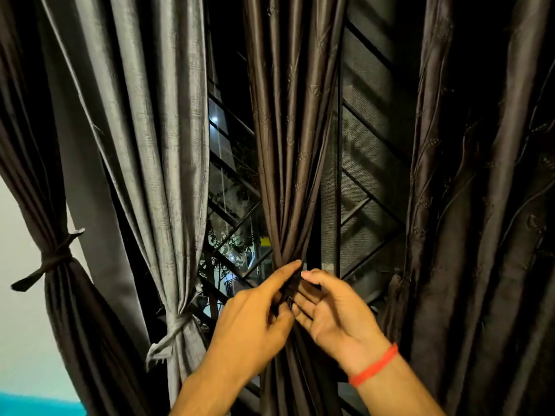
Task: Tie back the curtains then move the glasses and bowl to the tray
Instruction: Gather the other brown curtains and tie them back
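Head view shows left hand (255, 313) and right hand (327, 307) pinching a dark tie band (289, 291) around the gathered brown curtain (288, 175) beside the window grille (369, 205); slippery folds could slide free if the knot stays slack.

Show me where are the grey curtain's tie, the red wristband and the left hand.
grey curtain's tie (177, 327): head view, on the knotted band round the gathered cloth.
red wristband (375, 367): head view, middle of the band on the right wrist.
left hand (255, 313): head view, back of the hand.
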